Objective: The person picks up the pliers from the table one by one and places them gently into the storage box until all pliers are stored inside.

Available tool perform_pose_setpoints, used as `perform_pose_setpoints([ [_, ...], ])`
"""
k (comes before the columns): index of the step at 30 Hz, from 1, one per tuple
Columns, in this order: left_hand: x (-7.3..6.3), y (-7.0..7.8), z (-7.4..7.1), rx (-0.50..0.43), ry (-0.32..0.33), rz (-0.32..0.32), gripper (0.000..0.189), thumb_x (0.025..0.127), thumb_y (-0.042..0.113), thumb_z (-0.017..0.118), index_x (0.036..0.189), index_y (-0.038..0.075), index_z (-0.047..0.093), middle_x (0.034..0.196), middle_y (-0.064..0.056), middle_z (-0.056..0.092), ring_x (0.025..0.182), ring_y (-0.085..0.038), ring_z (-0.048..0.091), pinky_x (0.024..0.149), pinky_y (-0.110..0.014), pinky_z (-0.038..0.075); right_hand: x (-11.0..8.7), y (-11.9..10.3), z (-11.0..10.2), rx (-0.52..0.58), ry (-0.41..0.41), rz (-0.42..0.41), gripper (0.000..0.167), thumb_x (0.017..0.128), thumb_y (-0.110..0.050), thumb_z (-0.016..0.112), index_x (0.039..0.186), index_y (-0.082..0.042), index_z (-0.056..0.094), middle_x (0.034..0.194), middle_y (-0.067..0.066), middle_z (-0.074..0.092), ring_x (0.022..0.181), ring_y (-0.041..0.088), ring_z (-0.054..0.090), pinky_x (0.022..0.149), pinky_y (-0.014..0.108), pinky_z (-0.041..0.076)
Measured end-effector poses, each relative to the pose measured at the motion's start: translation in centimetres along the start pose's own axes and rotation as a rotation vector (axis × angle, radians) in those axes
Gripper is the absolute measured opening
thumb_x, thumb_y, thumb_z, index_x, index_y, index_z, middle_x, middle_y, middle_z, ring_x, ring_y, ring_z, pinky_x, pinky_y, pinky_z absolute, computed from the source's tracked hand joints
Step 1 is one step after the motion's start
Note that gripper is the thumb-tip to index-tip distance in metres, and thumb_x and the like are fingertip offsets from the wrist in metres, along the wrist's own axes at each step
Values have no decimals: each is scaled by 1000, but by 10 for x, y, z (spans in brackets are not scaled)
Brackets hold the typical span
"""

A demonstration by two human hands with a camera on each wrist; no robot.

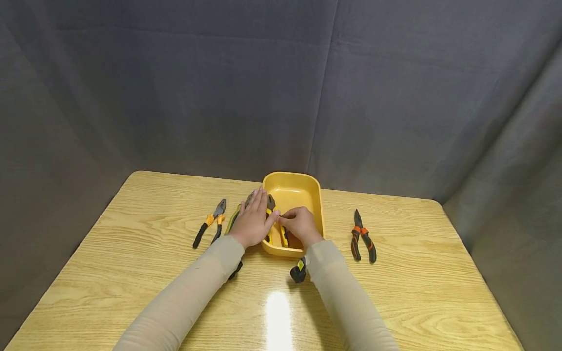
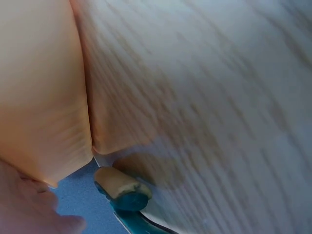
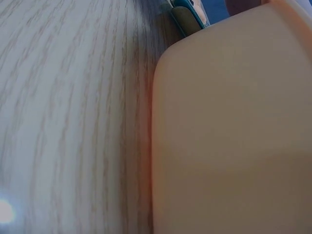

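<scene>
Your left hand lies over the left rim of the yellow bin, its fingers straight and close together, pointing away from you, with the thumb spread out to the right over the inside. Your right hand reaches into the bin with its fingers curled, and its fingertips come together near your left thumb, right by the yellow-handled pliers; whether they pinch that tool, you cannot tell. Those pliers lie inside the bin, in its left part, with the dark head pointing away from you and the handles toward you. Just outside the bin, on its left, the green-handled pliers are partly hidden by your left hand, and you cannot see whether it touches them. Farther left on the worktop lie the black-and-yellow pliers, head pointing away from you and handles spread. Well apart on the right lie the long-nosed pliers, with red-and-black handles also spread and the narrow tip pointing away from you. Beige sleeves cover your arms, and a grey curtain hangs behind the worktop.
</scene>
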State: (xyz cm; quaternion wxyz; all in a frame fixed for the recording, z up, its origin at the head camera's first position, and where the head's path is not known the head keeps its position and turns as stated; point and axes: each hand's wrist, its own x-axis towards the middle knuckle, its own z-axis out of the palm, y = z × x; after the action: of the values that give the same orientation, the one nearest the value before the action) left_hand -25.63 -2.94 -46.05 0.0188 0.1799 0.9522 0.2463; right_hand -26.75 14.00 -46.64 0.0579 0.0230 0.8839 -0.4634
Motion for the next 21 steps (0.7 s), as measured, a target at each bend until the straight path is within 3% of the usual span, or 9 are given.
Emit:
perform_pose_setpoints([
  [21,3,-4,2,-12,-23,-12,74,110,51,27,162,2,6,170,-13,-2,156,-29,-4,123,-58,7,1,-1,2,-11,-19,13,15,92,-14,77,95,1,78,85,8,72,64,14,62,60,24,55],
])
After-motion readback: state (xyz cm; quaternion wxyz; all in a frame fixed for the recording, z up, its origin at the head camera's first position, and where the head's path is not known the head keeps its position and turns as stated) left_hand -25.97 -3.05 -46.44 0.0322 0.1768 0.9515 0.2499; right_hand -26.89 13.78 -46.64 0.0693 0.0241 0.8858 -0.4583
